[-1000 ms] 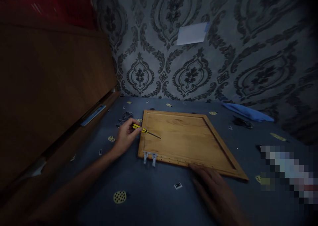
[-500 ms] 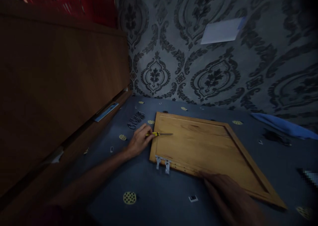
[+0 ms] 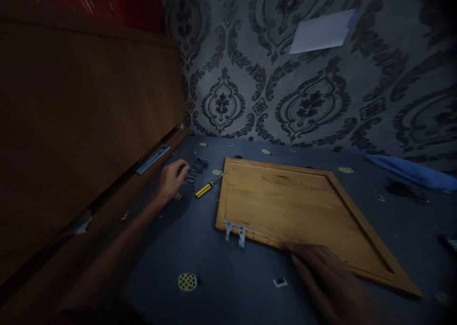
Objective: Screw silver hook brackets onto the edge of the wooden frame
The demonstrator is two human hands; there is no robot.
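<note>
A framed wooden cabinet door lies flat on the patterned blue cloth. Two metal hinges sit at its near left edge, beside a row of small holes. My right hand grips the door's near edge, fingertips on the wood. A screwdriver with a yellow handle rests on the cloth, its tip on the door's left edge. My left hand is off the screwdriver, fingers bent and a little apart, with nothing visible in them. It is beside a cluster of dark, looped metal pieces, partly covering them.
A brown wooden cabinet stands along the left, with a blue strip on its ledge and a red basket on top. Blue fabric and a dark object lie at the right. Patterned wallpaper covers the back wall.
My left hand has let go of the screwdriver, which now lies on the cloth against the door's edge. That hand has moved left towards the metal pieces. My right hand stays at the door.
</note>
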